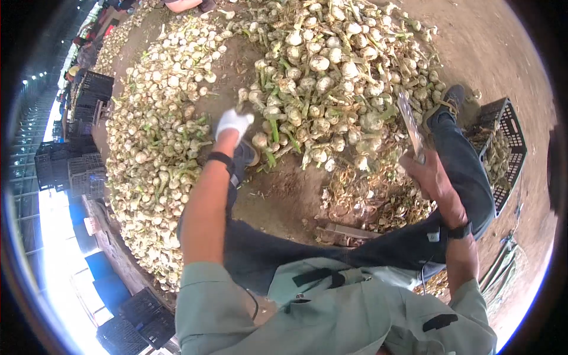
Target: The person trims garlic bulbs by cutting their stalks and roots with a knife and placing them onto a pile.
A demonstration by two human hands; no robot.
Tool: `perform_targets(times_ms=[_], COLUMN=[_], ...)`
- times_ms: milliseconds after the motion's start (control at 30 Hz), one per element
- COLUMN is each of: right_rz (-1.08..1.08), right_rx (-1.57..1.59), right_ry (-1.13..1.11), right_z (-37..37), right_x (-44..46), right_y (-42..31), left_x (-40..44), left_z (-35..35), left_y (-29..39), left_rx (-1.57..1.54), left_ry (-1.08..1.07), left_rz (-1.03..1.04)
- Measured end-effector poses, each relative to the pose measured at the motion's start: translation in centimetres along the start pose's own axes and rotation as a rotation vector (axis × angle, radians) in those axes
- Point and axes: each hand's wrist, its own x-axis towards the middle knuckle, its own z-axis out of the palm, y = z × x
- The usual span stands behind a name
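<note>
My left hand (235,125), in a white glove, is closed at the edge of the bare ground between two heaps. A garlic bulb (242,94) sticks out beyond its fingers, its stem running into the glove; the grip itself is partly hidden. My bare right hand (427,171) is wrapped round the handle end of a knife (409,123), its long metal blade pointing up and away from me. Beyond the blade spreads a large heap of garlic (331,71) with stems and some green leaves. Another garlic pile (154,142) stretches along my left side.
Dry stems and peelings (373,195) lie between my legs, near a wooden strip (352,231). A black crate (512,142) with trimmings stands beyond my right leg. Stacked black crates (89,97) line the left. Part of another person (182,5) shows at the top.
</note>
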Motion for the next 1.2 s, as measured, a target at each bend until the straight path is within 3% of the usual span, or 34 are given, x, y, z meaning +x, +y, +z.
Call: perform_targets(times_ms=[133,200,233,267,333,467,567,600,667,700,733,800,833,933,967,1033,1100,1133,1200], right_rz=[0.127,0.195,0.205,0.216,0.217,0.125,0.124,0.105,0.129,0.117,0.102,0.09,0.099,0.105,0.049,0.0,-0.215,-0.214,-0.298], right_rx=[0.037,-0.053,-0.108,-0.157,-0.122,-0.163,-0.231,-0.233,-0.171,-0.173,-0.179,-0.185,-0.208,-0.162,-0.046,0.075,0.173,0.176,0.296], right_ry=[-0.073,-0.06,-0.091,-0.119,-0.127,-0.157,-0.135,-0.132,-0.141,-0.134,-0.123,-0.094,-0.079,-0.027,-0.021,0.0,-0.03,-0.018,-0.032], right_z=[1.1,2.4,3.0,3.5,4.9,5.7,6.7,6.9,7.0,7.1,7.2,7.5,7.6,7.2,7.1,6.8,6.1,6.0,6.2], right_x=[1.7,3.3,4.0,4.6,4.5,4.5,4.2,4.0,3.4,3.1,2.8,2.4,2.3,0.2,-0.5,-2.1,-3.6,-4.1,-4.9], right_y=[-1.2,-0.2,1.0,1.7,1.8,2.8,1.1,0.7,0.2,0.7,1.8,3.7,4.5,3.0,2.2,0.1,-3.2,-4.8,-7.7], left_x=[-3.0,0.3,-1.8,-3.1,-4.2,-3.9,-6.8,-8.3,-12.1,-13.8,-14.8,-16.1,-16.6,-17.7,-19.7,-19.7,-20.1,-20.8,-21.8], left_z=[7.7,16.7,16.3,16.6,18.5,18.1,17.3,18.7,15.9,16.3,17.1,19.6,18.9,13.1,8.9,6.1,2.2,0.5,-2.3], left_y=[-3.1,-11.8,-9.9,-8.4,-8.5,-7.6,-6.3,-7.0,-3.9,-2.7,-2.1,-2.8,-1.6,3.3,5.8,7.6,9.8,11.0,12.4], left_rx=[-0.052,-0.078,-0.198,-0.037,-0.109,-0.07,0.081,-0.027,0.035,0.137,0.063,-0.316,-0.33,-0.544,-0.753,-0.597,-0.398,-0.362,-0.212], left_ry=[-0.069,-0.286,-0.296,-0.201,-0.012,-0.109,-0.316,-0.28,-0.533,-0.502,-0.538,-0.468,-0.455,-0.47,-0.534,-0.38,-0.362,-0.345,-0.151], left_rz=[-0.506,-0.396,-0.485,-0.482,-0.451,-0.39,-0.202,-0.181,-0.155,-0.041,-0.077,-0.043,0.008,0.108,0.048,0.388,0.533,0.579,0.807])
